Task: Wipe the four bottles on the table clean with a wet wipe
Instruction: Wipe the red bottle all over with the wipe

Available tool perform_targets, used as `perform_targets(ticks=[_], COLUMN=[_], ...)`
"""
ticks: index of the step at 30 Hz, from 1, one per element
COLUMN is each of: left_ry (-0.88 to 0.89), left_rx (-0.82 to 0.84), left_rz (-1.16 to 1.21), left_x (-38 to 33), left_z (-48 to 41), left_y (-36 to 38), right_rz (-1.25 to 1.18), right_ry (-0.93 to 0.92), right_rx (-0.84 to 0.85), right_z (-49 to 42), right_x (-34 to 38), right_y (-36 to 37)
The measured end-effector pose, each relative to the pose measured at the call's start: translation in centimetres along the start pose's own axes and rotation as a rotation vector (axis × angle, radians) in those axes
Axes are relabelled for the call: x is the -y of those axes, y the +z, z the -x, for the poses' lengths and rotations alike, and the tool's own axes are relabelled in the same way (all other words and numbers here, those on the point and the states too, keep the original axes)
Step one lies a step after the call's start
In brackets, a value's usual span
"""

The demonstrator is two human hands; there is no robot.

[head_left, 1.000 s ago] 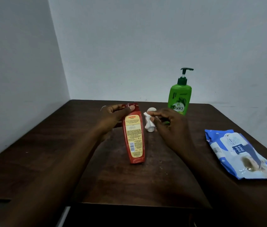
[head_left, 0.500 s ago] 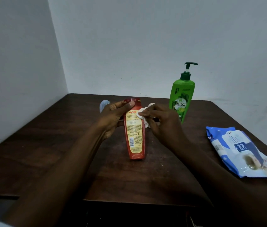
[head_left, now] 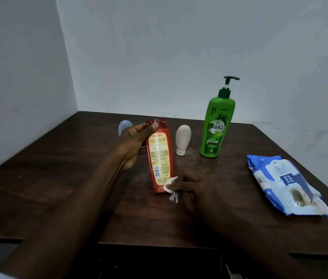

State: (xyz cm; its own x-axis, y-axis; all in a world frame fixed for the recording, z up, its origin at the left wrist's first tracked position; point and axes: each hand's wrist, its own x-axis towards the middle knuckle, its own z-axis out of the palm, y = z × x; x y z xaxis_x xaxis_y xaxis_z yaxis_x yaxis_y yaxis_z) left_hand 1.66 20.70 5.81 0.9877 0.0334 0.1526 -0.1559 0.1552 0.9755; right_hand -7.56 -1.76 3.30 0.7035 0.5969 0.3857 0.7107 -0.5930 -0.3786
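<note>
Left hand [head_left: 133, 143] grips the red bottle [head_left: 160, 156] near its cap, tilted, base on the desk [head_left: 58, 188]. Right hand [head_left: 197, 190] presses a white wet wipe [head_left: 170, 187] against the bottle's lower end. Behind: a cream tube [head_left: 182, 140], green pump bottle [head_left: 217, 127], pale blue bottle [head_left: 124, 126]. Wipes pack [head_left: 285, 184] lies right.

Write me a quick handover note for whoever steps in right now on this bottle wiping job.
Left hand: shut on the red bottle, gripping near its cap and holding it tilted.
Right hand: shut on the wet wipe, pressed against the red bottle's lower end.
On the table: beige bottle standing on its cap, green pump bottle upright, blue bottle mostly hidden behind the left hand, wipes pack to the right.
Done: red bottle mid-wipe; cannot tell whether any others are clean.
Left: finish the red bottle, then wipe the rest.
</note>
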Motion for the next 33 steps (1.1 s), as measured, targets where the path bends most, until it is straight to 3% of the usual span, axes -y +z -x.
perform_targets(ticks=[4,7,10,17,26,33], left_ry=[-0.004,-0.015,0.028,-0.048,-0.089,-0.065], left_rx=[-0.013,0.001,0.077,0.207,0.326,0.299], left_rz=[0.003,0.048,0.245,0.592,0.736,0.783], left_x=[0.1,0.4,0.7,1.4,1.5,2.1], left_z=[-0.1,0.1,0.3,0.6,0.9,0.5], left_y=[-0.1,-0.3,0.1,0.4,0.3,0.5], right_rz=[0.003,-0.028,-0.047,-0.049,0.034,0.045], right_ry=[0.030,0.052,0.056,0.024,-0.056,-0.064], right_rx=[0.081,-0.006,-0.109,-0.103,-0.270,-0.309], right_z=[0.0,0.4,1.2,0.2,-6.5,-11.7], right_x=[0.1,0.3,0.6,0.3,0.9,1.6], right_y=[-0.5,-0.1,0.5,0.6,-1.4,-3.5])
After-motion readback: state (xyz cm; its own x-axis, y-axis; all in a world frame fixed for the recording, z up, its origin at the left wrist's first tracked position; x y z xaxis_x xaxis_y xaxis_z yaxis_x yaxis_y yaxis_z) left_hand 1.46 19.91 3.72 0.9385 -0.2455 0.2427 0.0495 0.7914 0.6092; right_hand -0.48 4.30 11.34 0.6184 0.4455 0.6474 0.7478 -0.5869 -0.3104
